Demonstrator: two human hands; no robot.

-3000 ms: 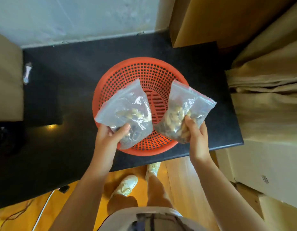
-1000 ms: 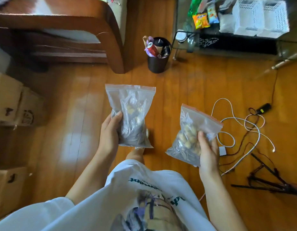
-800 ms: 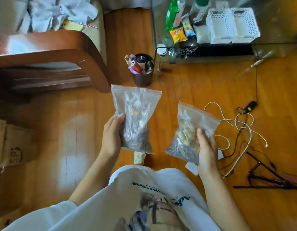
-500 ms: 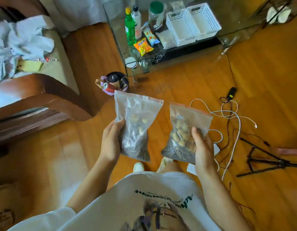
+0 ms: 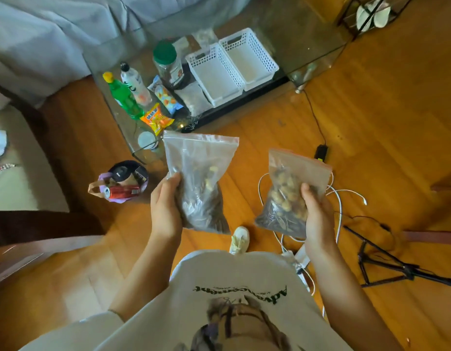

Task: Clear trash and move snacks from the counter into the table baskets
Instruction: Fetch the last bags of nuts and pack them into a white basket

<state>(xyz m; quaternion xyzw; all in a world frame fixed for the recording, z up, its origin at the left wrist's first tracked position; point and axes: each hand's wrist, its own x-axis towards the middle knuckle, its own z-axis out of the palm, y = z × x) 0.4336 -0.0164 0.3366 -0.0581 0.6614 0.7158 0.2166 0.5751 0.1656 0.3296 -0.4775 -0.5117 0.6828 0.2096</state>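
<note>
Gripping one zip bag of nuts (image 5: 201, 183) in left hand (image 5: 166, 206), fingers curled round its side, second nut bag (image 5: 287, 196) clamped in right hand (image 5: 318, 216), both above wooden floor (image 5: 384, 117), two white baskets (image 5: 232, 64) on glass table (image 5: 303, 36) beyond

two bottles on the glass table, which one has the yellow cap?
The green bottle, at the table's left end. The bottle beside it is clear with a dark cap and a white label.
</note>
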